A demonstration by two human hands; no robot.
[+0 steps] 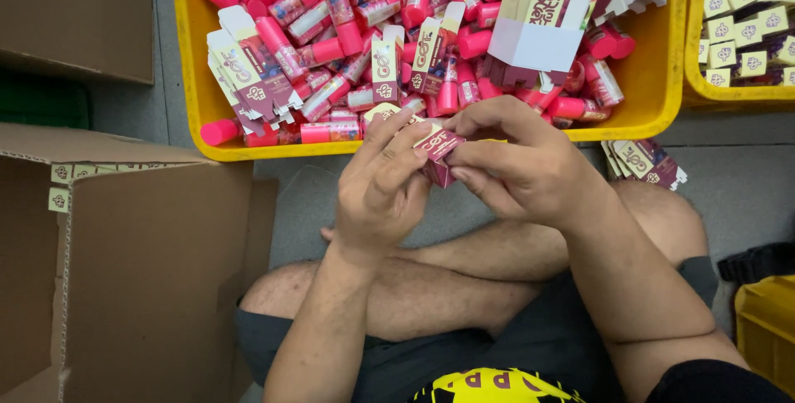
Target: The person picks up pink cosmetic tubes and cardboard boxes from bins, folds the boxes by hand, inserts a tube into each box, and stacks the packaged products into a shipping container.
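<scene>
Fingers (411,142) of the left hand (383,188) and the right hand (522,167) pinch a small maroon carton (439,153) between them, above the crossed legs. At twelve o'clock sits a yellow bin (642,80) heaped with pink tubes (331,131). A cardboard box (141,279) stands at nine o'clock, flat cartons (650,161) at three.

A small maroon and cream carton (437,154) sits at the centre, pinched between the left hand (383,188) and the right hand (522,167). Beyond it, a yellow bin (638,80) holds pink tubes with patterned labels (331,63) and flat, unfolded cartons (248,67). At far right, cream-topped boxes (745,22) fill a second bin. Flattened cartons (646,161) lie right of the hands. A brown cardboard box (124,270) stands near left.
</scene>
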